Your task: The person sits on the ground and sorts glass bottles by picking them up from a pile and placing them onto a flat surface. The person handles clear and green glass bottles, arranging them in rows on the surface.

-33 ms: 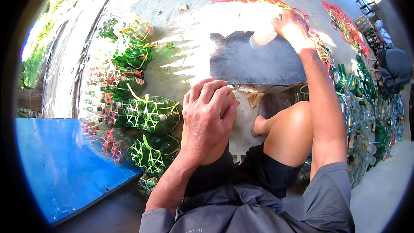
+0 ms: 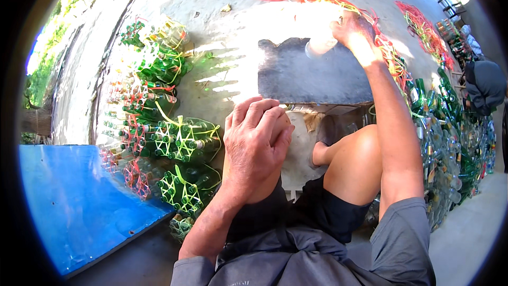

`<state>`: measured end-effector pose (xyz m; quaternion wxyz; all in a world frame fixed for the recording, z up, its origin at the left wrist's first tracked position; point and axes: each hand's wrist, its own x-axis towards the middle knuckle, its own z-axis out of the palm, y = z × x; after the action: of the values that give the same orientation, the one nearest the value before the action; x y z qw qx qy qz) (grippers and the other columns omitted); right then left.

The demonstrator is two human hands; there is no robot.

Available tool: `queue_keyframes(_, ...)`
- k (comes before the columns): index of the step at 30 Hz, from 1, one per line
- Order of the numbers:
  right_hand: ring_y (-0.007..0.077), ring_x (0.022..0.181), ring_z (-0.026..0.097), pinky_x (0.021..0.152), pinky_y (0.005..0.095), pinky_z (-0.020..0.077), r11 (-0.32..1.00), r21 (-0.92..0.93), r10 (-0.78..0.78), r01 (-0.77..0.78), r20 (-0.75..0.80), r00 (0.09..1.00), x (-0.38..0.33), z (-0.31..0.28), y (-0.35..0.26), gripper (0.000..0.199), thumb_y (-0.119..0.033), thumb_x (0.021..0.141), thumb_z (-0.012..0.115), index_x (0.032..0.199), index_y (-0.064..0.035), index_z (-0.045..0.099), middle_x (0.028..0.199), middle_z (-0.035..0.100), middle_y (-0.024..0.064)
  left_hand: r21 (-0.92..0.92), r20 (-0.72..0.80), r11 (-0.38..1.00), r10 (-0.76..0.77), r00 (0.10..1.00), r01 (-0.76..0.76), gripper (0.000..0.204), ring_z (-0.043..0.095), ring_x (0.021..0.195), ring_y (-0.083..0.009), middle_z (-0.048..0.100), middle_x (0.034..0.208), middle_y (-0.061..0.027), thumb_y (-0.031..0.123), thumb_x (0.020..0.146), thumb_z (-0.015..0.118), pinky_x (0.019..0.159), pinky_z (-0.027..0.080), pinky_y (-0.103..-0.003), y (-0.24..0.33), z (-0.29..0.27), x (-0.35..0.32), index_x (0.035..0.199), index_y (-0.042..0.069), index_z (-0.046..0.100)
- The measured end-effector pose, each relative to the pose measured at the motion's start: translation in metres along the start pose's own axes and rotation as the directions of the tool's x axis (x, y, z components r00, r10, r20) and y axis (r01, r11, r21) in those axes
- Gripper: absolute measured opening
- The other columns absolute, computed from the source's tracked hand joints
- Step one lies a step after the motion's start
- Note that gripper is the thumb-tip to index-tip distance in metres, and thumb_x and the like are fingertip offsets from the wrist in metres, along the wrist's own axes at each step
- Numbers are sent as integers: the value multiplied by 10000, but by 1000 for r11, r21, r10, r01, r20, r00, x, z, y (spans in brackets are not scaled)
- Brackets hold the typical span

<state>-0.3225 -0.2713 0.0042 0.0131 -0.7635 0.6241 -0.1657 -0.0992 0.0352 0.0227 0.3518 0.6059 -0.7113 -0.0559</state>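
Note:
My left hand lies flat over my bent left knee, its fingers stretched out and holding nothing. At the far right corner of a dark, worn board, my right hand is closed with its fingers curled. Glare and the hand itself hide what it holds, if anything. Just left of it on the board is a pale, round-sided container, its top washed out by sunlight. Red and yellow plastic straps lie in a loose heap beyond and beside the right hand.
Green bottles bundled with yellow-green straps stand at the left, near a blue panel. Several loose bottles are piled at the right. Another heap of red straps lies farther back, near a dark cloth-like bundle.
My right hand and forearm have shifted slightly left, toward the pale container. The left hand stays on the knee.

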Motion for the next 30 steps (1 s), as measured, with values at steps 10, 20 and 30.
queue_keyframes(10,438,1076,729,938,535,563,1000,3,-5,5,58,998,15,23,-32,468,-350,857,616,1107,20,755,1129,755,270,-10,4,1000,-17,1000,17,320,605,1214,-300,681,1200,-41,164,798,821,977,476,-472,-8,-2,0,1094,105,717)
queue_keyframes(20,468,967,737,850,549,572,998,14,-67,67,-28,997,18,39,-29,454,-352,858,613,1007,59,734,999,741,317,-37,-32,999,-20,999,19,300,619,1186,-304,689,1175,-33,153,784,817,966,490,-467,-11,-4,2,1065,108,724)
queue_keyframes(30,437,1107,718,970,542,553,1000,-24,-1,1,13,1000,26,49,-22,439,-360,867,632,1127,-24,744,1147,755,247,-42,-32,999,-8,999,7,296,623,1185,-314,694,1175,-39,152,790,814,976,492,-474,-11,-3,1,1067,103,723)
